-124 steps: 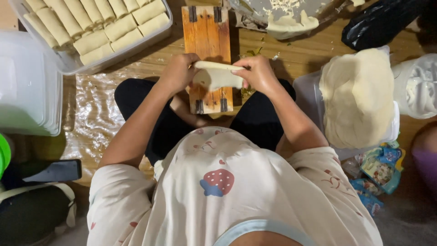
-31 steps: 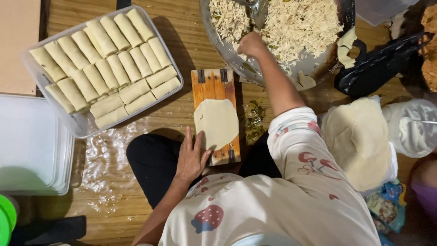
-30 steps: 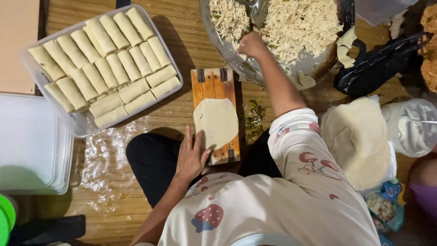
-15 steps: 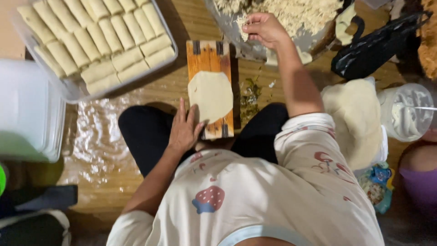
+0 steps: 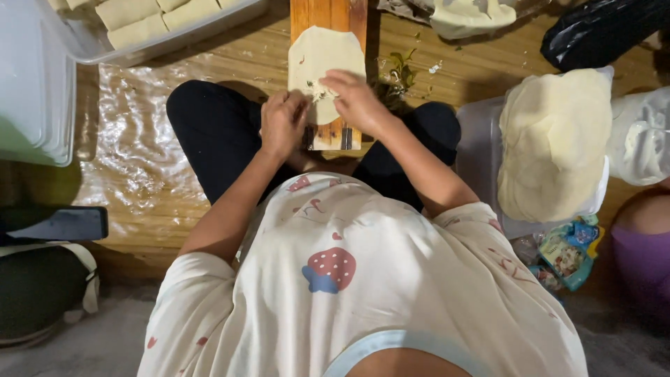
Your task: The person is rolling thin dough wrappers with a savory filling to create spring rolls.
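On the wooden board (image 5: 328, 136) laid on the floor in front of the seated person lies a thin, pale round wrapper (image 5: 324, 56), spread flat and covering most of the board's visible length. Both hands meet at the wrapper's near edge. The left hand (image 5: 280, 124) is curled, fingers bent down onto the near left rim of the wrapper. The right hand (image 5: 356, 101) is likewise bent, fingertips pressed onto a small heap of shredded filling (image 5: 319, 91) sitting on the wrapper's near part; whether the fingers actually pinch the filling cannot be told. Left of the board, at the upper edge of the view, stands a clear tray (image 5: 174, 42) carrying finished pale rolls (image 5: 139, 28) packed side by side. A stack of clear lids or containers (image 5: 35, 84) stands at far left. To the right, well apart from the board, a pile of round wrappers (image 5: 551, 146) rests in a clear container. Crinkled clear plastic sheeting (image 5: 132, 139) covers the wooden floor (image 5: 453, 63) beside the person's left knee. A dark phone (image 5: 59, 225) lies at lower left.
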